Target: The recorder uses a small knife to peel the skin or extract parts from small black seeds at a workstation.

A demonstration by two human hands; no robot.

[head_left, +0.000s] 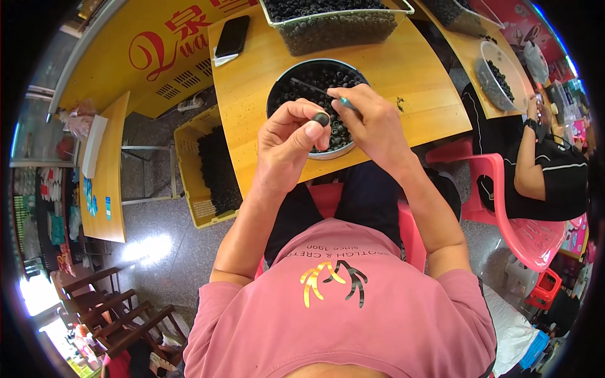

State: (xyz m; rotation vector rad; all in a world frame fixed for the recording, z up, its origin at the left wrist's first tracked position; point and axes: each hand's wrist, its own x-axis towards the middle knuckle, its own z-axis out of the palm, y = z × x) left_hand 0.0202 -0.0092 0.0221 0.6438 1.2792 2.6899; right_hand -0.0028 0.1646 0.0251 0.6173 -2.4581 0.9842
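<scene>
Between the thumb and fingers of my left hand (287,142) is a small dark oval piece (321,118), olive-like in shape; its exact kind is unclear. My right hand (372,123) grips a slim tool with a teal handle (345,102). Its thin metal shaft (307,85) points left, away from the dark piece; the tip's shape is too small to tell. Both hands hover over the near part of a round metal-rimmed bowl (273,88) on the table. Many similar dark pieces (334,75) fill it, partly hidden by my hands.
Beyond the bowl, a clear plastic bin (340,39) of dark pieces stands on the wooden table (416,82), with a black phone (232,36) at left. A yellow crate (195,201) stands below. To the right are a pink chair (498,195) and a seated person (535,164) beside another tub (485,75).
</scene>
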